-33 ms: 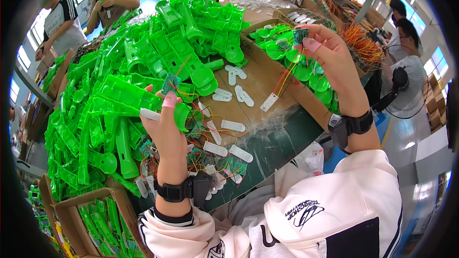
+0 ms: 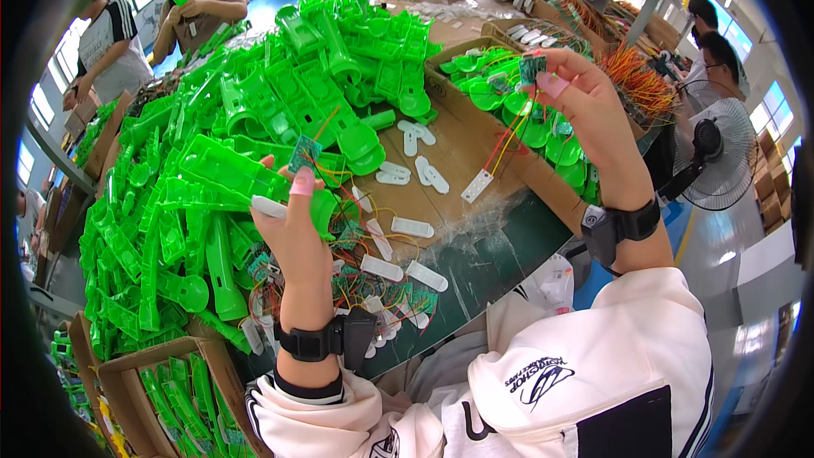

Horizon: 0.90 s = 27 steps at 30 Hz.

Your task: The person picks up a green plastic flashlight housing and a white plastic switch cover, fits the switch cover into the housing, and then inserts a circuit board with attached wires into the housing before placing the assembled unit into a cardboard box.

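My left hand is closed, its thumb pressing a small green circuit board with wires. A white oval piece rests against the same hand. Behind those fingers lies a bright green plastic shell; I cannot tell if it is gripped too. Raised at the right, my right hand pinches another circuit board between thumb and fingers. Red and yellow wires run down from it to a dangling white strip. Below my left hand, wired boards and white strips lie jumbled.
A tall heap of green plastic shells covers the left side of the table. Beyond my right hand stands a carton holding green parts with wires. Another carton sits at lower left. A fan stands at right; people work around.
The circuit board in my right hand and the white strip hanging from it sit very slightly lower. My left hand is almost unmoved.
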Each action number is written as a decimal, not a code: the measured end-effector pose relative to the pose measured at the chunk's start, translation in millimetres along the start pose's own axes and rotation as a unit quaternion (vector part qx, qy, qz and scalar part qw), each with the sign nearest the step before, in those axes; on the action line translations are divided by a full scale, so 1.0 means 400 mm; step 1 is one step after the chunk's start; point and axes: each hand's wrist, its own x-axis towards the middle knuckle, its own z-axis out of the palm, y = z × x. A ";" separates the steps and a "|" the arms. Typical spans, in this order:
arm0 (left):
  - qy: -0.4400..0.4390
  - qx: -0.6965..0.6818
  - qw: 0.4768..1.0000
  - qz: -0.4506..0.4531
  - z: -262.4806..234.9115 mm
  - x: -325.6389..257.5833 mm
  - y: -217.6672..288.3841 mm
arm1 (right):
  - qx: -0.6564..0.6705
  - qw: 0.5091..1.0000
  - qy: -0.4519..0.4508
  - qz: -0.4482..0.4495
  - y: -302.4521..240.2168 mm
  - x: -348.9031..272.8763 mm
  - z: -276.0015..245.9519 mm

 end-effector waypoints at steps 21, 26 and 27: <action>-0.032 -0.030 0.999 -0.011 0.002 0.006 -0.023 | 0.003 0.992 0.093 -0.081 -0.152 0.034 -0.240; -0.061 -0.056 0.996 -0.017 -0.004 0.004 -0.019 | -0.041 0.986 0.116 -0.111 -0.137 0.161 -0.297; -0.062 -0.065 0.996 -0.012 -0.008 0.004 -0.021 | -0.051 0.984 0.121 -0.120 -0.118 0.199 -0.316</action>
